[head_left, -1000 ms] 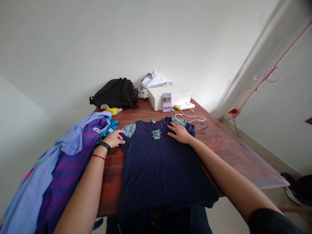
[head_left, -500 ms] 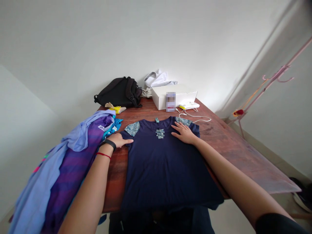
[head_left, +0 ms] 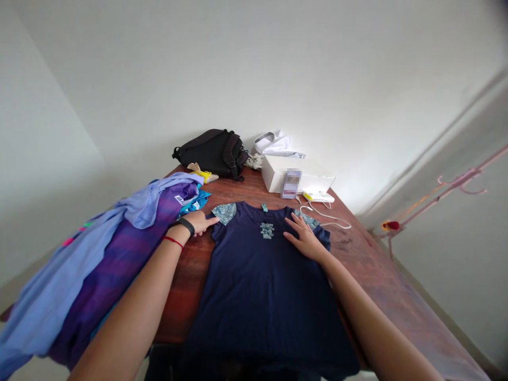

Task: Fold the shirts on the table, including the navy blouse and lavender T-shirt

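A navy blue T-shirt (head_left: 262, 286) lies spread out, neckline away from me and hem hanging over the near table edge. Its shoulders have teal paisley patches, and small bows decorate the chest. At the left sleeve is my left hand (head_left: 200, 222), closed on the sleeve edge, thumb on top and fingers curled below. A black wristband and a red string circle that wrist. My right hand (head_left: 305, 239) rests flat with fingers spread on the shirt, close to the right shoulder patch.
Light blue and purple clothes (head_left: 130, 227) are heaped on the left of the wooden table (head_left: 357, 275). A black backpack (head_left: 212, 153), a white box (head_left: 273, 177), white cloth (head_left: 280, 144) and a white device (head_left: 319, 197) with a cable stand at the back. A pink rack (head_left: 456, 182) is at right.
The whole view has shifted and tilted. My left hand has slid up the sleeve toward the shoulder patch. My right hand stays flat on the shirt near the other shoulder.
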`<state>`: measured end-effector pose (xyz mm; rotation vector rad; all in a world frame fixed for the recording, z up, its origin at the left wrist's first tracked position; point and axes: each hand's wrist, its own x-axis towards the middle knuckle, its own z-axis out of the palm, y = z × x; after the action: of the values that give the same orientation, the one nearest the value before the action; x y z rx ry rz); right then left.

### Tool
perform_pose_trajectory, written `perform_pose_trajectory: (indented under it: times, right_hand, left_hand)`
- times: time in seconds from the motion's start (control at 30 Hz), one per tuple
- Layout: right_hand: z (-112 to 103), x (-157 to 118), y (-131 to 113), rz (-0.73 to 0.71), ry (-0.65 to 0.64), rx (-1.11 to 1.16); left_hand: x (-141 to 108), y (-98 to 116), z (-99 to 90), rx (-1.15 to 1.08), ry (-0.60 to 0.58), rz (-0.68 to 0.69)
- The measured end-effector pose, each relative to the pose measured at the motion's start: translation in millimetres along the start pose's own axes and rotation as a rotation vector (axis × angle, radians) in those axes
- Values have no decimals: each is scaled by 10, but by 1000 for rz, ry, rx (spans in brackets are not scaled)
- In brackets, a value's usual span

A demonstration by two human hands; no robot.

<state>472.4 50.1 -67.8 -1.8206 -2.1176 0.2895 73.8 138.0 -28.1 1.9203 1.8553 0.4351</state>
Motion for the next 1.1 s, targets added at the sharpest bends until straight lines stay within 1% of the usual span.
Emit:
perform_pose_trajectory:
  times: [0.07, 0.17, 0.23, 0.33, 0.4, 0.47, 0.6, 0.7, 0.77, 0.9, 1.0, 1.1]
  right_hand:
    - [-50, -16, -195, -97, -19, 48]
    - [-90, -90, -632, -256, -143, 84]
    - [-70, -169, -975, -351, -246, 79]
    - [13, -259, -1451, -473, -399, 56]
    - [90, -252, -1694, -521, -428, 44]
    - [176, -185, -1867, -520, -386, 20]
    - [352, 23, -2084, -448, -242, -37]
    - [463, 138, -2221, -434, -189, -82]
    - [522, 183, -2309, -431, -163, -128]
    - [611, 253, -2421, -408, -126, -169]
    - [654, 331, -2401, -402, -113, -91]
    - [668, 424, -2285, -344, -111, 149]
  left_hand:
    - [62, -42, 17, 5, 70, -20]
    - [133, -80, 85, 5, 141, -27]
    - [163, -92, 148, -7, 161, -20]
    - [195, -104, 224, -32, 150, 6]
    - [207, -103, 245, -55, 139, 34]
    - [211, -91, 242, -82, 145, 63]
    - [201, -49, 198, -152, 201, 100]
    - [200, -32, 168, -217, 232, 106]
    - [204, -34, 163, -265, 230, 102]
    - [214, -53, 183, -374, 168, 83]
    - [235, -55, 206, -469, 134, 76]
    - [262, -31, 229, -568, 116, 82]
